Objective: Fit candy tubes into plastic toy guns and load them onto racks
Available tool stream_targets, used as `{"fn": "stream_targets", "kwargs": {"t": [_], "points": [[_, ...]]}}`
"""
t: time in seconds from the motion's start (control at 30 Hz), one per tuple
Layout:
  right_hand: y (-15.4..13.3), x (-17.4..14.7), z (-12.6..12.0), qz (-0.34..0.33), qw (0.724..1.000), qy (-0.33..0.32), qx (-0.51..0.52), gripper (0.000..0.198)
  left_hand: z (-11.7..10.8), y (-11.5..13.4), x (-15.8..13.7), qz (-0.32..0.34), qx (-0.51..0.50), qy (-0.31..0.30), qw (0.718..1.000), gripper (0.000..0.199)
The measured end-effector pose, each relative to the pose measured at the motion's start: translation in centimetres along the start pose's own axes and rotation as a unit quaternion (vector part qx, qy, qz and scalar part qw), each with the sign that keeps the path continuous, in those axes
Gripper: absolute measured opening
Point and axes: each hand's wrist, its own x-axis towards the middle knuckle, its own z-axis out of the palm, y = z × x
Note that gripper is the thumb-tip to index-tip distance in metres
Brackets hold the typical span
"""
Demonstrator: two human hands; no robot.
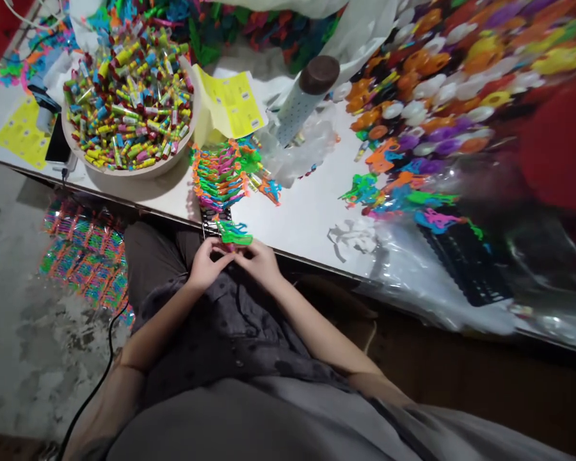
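At the table's front edge, my left hand (206,265) and my right hand (263,262) meet with their fingertips pinched together. Between them they hold a small bunch of green and blue plastic toy figures (236,234); a tiny reddish part shows at the fingertips, too small to name. Just beyond lies a black slotted rack (211,224), partly covered by a neat row of orange, green and pink plastic figures (221,176). Small wrapped tubes with printed labels (254,182) lie at the row's right side.
A round white tub (129,169) full of small labelled tubes stands at left, near a phone (60,144). Yellow sticker sheets (237,105) lean behind the row. A dotted cylinder (297,105), heaped coloured pieces (427,89) and another black rack (465,262) are rightward. Bagged figures (86,256) lie below.
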Motion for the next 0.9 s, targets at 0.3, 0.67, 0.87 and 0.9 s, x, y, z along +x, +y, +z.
{"fn": "stream_targets", "kwargs": {"t": [0.3, 0.67, 0.87, 0.9], "points": [[1.3, 6.2, -2.8, -0.076, 0.991, -0.102, -0.046, 0.023, -3.3, -1.3, 0.9, -0.043, -0.030, 0.154, 0.987, 0.022], [5.8, 13.4, -2.6, 0.104, 0.972, 0.098, -0.188, 0.015, -2.4, -2.9, 7.7, -0.016, -0.006, 0.223, 0.975, 0.016], [6.0, 9.9, -6.4, 0.171, 0.981, 0.063, -0.060, 0.008, -2.1, -3.9, 8.1, 0.014, 0.033, 0.241, 0.970, 0.012], [6.1, 9.0, -6.9, 0.182, 0.981, 0.064, -0.012, 0.009, -2.2, -4.0, 8.1, 0.015, 0.044, 0.244, 0.969, 0.012]]}}
